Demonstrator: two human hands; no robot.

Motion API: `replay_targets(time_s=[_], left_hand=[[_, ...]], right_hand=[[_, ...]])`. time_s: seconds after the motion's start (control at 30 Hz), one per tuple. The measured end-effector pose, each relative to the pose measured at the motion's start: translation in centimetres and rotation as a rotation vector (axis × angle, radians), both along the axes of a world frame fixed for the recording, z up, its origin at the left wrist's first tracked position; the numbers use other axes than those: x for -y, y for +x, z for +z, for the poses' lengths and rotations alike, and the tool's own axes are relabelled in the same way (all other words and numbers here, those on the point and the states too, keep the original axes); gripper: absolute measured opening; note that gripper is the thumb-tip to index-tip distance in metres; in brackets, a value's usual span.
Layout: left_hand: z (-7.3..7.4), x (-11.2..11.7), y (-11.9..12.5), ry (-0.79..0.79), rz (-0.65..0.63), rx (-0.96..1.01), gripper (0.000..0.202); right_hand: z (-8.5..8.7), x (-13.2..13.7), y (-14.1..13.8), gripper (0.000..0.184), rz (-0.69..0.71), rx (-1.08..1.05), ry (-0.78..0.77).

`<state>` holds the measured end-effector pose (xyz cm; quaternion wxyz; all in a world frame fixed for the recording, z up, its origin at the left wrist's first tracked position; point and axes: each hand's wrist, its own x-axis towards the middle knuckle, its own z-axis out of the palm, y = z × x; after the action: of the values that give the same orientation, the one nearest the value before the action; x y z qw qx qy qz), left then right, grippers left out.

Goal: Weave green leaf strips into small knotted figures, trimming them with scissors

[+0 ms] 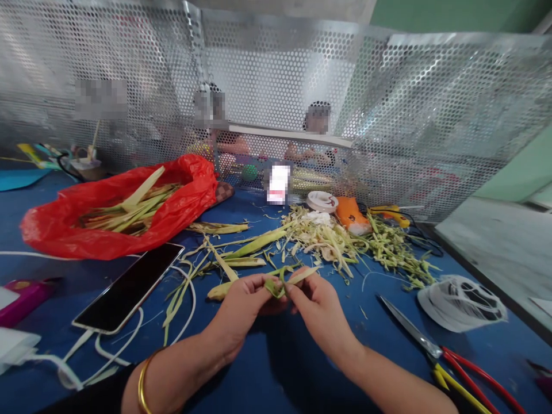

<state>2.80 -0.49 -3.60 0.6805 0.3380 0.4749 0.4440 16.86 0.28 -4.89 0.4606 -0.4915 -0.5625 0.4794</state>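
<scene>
Between my two hands, low over the blue table, is a small folded piece of green leaf strip [276, 287]. My left hand [254, 293] pinches its left side between thumb and fingers. At its right side, my right hand [313, 296] is closed on the same piece, with a pale strip end [303, 276] sticking out past the fingers. Just beyond the hands lie long green and straw-coloured leaf strips [259, 244]. Some of my fingertips are hidden behind the leaf and thumbs.
A red plastic bag [103, 244] of dry leaves and a phone [129, 290] with white cables lie left. Leaf scraps [323, 236], a tape roll [322, 201], scissors [418, 333] and a white cord coil [461, 305] lie right. Behind a perforated metal screen [276, 75] sit two people.
</scene>
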Motion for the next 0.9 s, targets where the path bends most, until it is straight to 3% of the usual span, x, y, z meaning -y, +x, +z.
replay_targets(time_s=[0.17,0.27,0.4,0.6,0.67,0.77,0.83,0.9], left_hand=[[0.6,0.1,-0.1,0.054,-0.095,0.121,0.014],[0.6,0.1,-0.1,0.074,-0.105,0.053,0.019],[0.1,-0.1,0.0,0.104,-0.003,-0.111,0.025],[-0.2,-0.4,-0.2,0.096,0.111,-0.137,0.029],[-0.1,-0.5,-0.4,0.083,0.147,-0.138,0.032],[-0.1,-0.6,-0.5,0.086,0.176,-0.135,0.029],[0.0,-0.6,-0.5,0.095,0.179,-0.129,0.025],[0.1,-0.6,-0.4,0.109,0.183,-0.138,0.02]], right_hand=[[0.3,-0.2,0.0,0.021,-0.034,-0.083,-0.041],[0.2,-0.3,-0.1,0.018,-0.044,-0.124,-0.075],[0.2,-0.1,-0.3,0.016,-0.054,-0.152,-0.15],[-0.1,0.7,-1.0,0.024,-0.04,-0.254,-0.31],[-0.3,1.2,-1.1,0.02,0.009,-0.197,-0.226],[-0.3,1.8,-0.6,0.008,0.133,0.066,0.176],[0.1,1.9,0.0,0.021,0.225,0.265,0.442],[0.6,1.8,0.6,0.03,0.31,0.398,0.558]])
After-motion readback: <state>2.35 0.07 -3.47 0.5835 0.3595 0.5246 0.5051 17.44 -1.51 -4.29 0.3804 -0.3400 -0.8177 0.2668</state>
